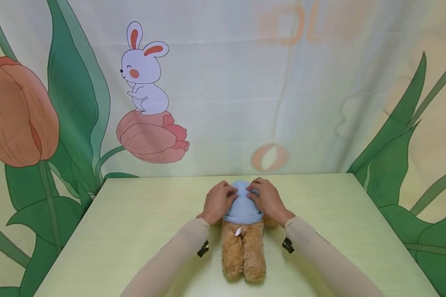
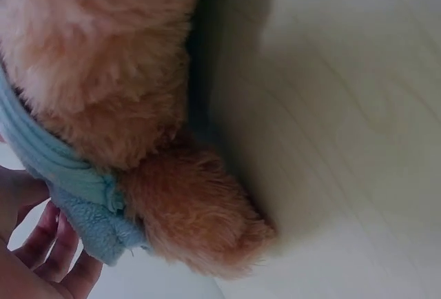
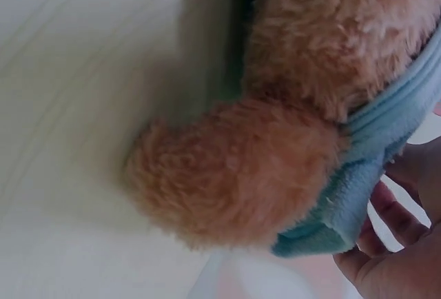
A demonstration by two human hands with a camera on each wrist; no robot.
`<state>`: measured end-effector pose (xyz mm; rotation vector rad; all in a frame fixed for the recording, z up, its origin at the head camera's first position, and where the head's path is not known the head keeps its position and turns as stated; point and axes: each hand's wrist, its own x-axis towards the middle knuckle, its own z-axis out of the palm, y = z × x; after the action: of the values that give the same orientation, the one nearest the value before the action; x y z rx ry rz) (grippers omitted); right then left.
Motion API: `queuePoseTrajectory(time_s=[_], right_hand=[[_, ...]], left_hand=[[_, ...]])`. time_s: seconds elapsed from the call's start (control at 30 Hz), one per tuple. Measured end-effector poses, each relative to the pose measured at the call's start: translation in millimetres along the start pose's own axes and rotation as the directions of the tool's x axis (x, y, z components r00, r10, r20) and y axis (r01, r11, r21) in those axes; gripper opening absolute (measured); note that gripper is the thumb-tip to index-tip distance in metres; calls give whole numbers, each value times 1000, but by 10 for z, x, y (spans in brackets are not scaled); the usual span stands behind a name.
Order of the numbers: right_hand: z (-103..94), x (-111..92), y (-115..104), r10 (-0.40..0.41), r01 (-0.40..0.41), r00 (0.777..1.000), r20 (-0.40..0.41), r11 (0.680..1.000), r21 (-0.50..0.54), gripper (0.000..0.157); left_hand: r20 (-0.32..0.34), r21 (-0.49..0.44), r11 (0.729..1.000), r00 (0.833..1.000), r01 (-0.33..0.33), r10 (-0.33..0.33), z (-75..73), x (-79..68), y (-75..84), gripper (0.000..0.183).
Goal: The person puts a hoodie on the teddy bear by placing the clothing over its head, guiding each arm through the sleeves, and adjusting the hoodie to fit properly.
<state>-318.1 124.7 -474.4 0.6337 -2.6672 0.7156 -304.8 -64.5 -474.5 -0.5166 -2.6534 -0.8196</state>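
A brown furry plush toy (image 1: 243, 247) lies on the table with its two legs pointing toward me. A light blue garment (image 1: 242, 206) covers its upper body, and no head shows in the head view. My left hand (image 1: 219, 201) pinches the garment's upper left side between thumb and fingers. On the upper right side, my right hand (image 1: 268, 200) pinches the same cloth. Each wrist view shows a furry arm, the left arm (image 2: 200, 209) and the right arm (image 3: 234, 175), coming out of a blue sleeve beside the fingers. A small white tag (image 1: 238, 231) sits below the hem.
The pale wood-grain table (image 1: 145, 214) extends to both sides of the toy. Behind its far edge hangs a printed cloth backdrop (image 1: 223, 82) with a cartoon rabbit, tulips and leaves. A small black clip (image 1: 202, 249) is near the left sleeve, and another black clip (image 1: 288, 245) near the right.
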Motion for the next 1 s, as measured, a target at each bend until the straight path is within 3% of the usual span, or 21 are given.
queuePoseTrajectory(time_s=[0.1, 0.33, 0.53, 0.83, 1.0], right_hand=[[15, -12, -1, 9, -9, 1000, -10, 1000, 7, 16], [19, -5, -11, 45, -45, 999, 20, 999, 6, 37], [36, -5, -5, 15, -15, 1000, 19, 1000, -11, 28], [38, -18, -12, 0, 0, 1000, -14, 1000, 24, 8], [44, -28, -11, -14, 15, 999, -32, 999, 28, 9]], left_hand=[[-3, 4, 1000, 1000, 1, -1, 6, -16, 5, 13], [-33, 11, 1000, 999, -7, 7, 23, -12, 0, 11], [-4, 13, 1000, 1000, -10, 10, 29, -16, -14, 25], [-12, -26, 1000, 1000, -5, 5, 35, -24, -37, 10], [-28, -36, 999, 1000, -3, 2, 25, -11, -30, 5]])
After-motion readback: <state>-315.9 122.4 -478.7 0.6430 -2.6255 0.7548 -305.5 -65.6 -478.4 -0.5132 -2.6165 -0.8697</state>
